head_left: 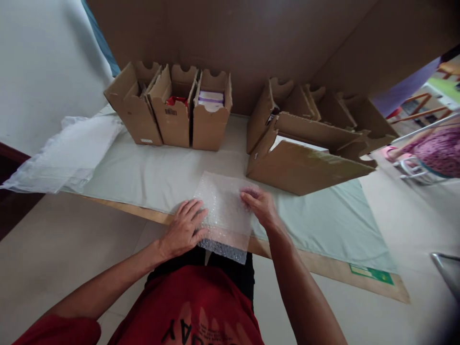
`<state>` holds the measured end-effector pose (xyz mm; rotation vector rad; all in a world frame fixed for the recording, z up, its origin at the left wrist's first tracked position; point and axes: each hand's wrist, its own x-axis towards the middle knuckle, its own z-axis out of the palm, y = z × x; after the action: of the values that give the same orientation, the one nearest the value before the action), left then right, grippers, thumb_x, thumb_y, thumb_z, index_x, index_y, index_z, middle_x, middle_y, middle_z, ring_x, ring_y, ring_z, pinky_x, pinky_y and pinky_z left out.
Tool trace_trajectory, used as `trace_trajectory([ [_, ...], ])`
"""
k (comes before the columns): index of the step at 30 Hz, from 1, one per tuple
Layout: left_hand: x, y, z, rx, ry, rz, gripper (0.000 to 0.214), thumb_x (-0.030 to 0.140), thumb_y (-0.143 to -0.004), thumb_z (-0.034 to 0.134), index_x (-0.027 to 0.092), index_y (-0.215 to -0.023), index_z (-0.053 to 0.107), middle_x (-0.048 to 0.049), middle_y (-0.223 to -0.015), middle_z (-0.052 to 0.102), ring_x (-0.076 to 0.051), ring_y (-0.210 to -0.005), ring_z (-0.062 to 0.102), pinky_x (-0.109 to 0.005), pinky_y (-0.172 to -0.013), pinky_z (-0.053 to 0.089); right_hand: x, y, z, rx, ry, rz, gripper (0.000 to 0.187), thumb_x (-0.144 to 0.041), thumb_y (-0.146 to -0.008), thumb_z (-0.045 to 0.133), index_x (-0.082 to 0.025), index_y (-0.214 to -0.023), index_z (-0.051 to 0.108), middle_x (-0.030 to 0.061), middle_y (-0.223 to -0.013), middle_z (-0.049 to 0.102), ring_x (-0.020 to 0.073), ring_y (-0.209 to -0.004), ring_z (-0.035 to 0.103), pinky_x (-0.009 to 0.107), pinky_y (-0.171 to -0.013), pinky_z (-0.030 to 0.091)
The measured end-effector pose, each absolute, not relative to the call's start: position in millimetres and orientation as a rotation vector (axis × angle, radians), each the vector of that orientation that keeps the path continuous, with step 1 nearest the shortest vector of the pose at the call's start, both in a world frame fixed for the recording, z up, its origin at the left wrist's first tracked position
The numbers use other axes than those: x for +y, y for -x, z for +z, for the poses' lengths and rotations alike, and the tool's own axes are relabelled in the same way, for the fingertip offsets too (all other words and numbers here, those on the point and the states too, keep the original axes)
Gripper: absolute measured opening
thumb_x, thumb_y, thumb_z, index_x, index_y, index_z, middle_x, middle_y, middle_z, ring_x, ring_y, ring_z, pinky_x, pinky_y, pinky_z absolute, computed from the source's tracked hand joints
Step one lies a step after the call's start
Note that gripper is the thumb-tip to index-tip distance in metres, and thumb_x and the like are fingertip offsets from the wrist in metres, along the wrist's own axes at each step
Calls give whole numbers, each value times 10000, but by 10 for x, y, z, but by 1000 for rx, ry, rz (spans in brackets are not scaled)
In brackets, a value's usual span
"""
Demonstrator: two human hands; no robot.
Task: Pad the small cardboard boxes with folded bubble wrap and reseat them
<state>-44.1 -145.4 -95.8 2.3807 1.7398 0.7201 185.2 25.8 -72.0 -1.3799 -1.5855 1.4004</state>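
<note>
A clear bubble-wrap bag [226, 203] lies at the front edge of the cloth-covered table, its near end hanging over the edge. My left hand [185, 225] rests on the bag's left side, fingers stretched out and somewhat spread. At the bag's right edge, my right hand [259, 203] pinches the bubble wrap between thumb and fingers. The bag looks flat; whether anything is inside cannot be made out.
Three upright cardboard boxes [212, 127] stand at the back left, holding packets. More cardboard boxes [305, 167] stand at the right. A stack of bubble-wrap bags [68, 153] lies on the left. A cardboard panel [230, 43] rises behind. Another person [440, 151] is partly visible far right.
</note>
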Motion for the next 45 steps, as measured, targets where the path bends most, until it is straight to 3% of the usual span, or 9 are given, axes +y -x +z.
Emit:
trace_trajectory([
  [4,-1340,368,-953,1883,-2312,564,453,340,-954,581,141,-1360,621,-203,-1520,529,-367,-1469,413,-603,-1208,325,578,-1624,-675,-1919,1494,1000,256,-348,-789,586,-170,-920,716,60,-770,699,197,-700,628,319,-674,476],
  [7,-1291,333,-907,1960,-2272,500,487,349,-940,610,136,-1378,609,-213,-1524,520,-381,-1463,417,-608,-1201,325,499,-1546,-641,-2154,1590,523,378,-276,-835,554,-151,-1163,695,151,-1035,750,290,-935,674,409,-825,503],
  [11,-1252,358,-841,1922,-2278,474,505,431,-931,627,157,-1356,621,-192,-1509,540,-363,-1454,430,-574,-1208,325,113,-1611,-755,-2275,1371,-47,484,-330,-952,510,-120,-1384,571,228,-1490,542,387,-1287,550,521,-977,455],
  [16,-1162,1013,-698,2049,-2292,515,458,432,-939,597,199,-1331,639,-158,-1496,557,-331,-1450,434,-553,-1214,308,-11,-1695,-1006,-2572,1087,-79,423,-393,-1048,385,-158,-1291,639,186,-1388,638,339,-1272,588,494,-979,471],
  [22,-1037,2717,-309,2934,-1621,316,565,349,-877,637,101,-1381,581,-247,-1512,489,-412,-1439,398,-546,-1159,314,55,-1711,-1075,-2528,1122,-115,493,-448,-1065,319,-151,-1268,657,182,-1368,653,337,-1264,605,503,-983,471],
  [25,-994,3190,-262,3031,-1299,160,541,330,-871,620,109,-1364,592,-234,-1391,587,-389,-1288,535,-481,-1057,393,60,-1721,-1083,-2526,1143,-97,496,-462,-1057,324,-161,-1266,659,176,-1374,653,335,-1269,605,506,-994,467],
  [35,-933,3378,-315,3053,-1004,340,338,217,-917,475,155,-1075,768,-148,-1068,771,-293,-975,683,-351,-783,451,87,-1739,-1079,-2527,1198,41,457,-455,-1007,388,-223,-1295,655,158,-1404,637,351,-1296,585,555,-1020,453],
  [41,-1028,3351,-123,3086,-983,538,381,212,-948,415,129,-1159,721,-150,-1136,763,-266,-1030,686,-342,-855,481,85,-1726,-1074,-2522,1208,64,478,-474,-1009,380,-204,-1267,677,164,-1388,649,342,-1291,594,542,-1012,475],
  [45,-1372,2949,-64,3005,-1447,976,334,227,-951,412,139,-1084,706,-137,-1119,771,-251,-1061,693,-392,-1013,478,91,-1757,-892,-2438,1210,263,522,-566,-984,387,-220,-1179,725,160,-1387,654,365,-1268,613,570,-1004,490],
])
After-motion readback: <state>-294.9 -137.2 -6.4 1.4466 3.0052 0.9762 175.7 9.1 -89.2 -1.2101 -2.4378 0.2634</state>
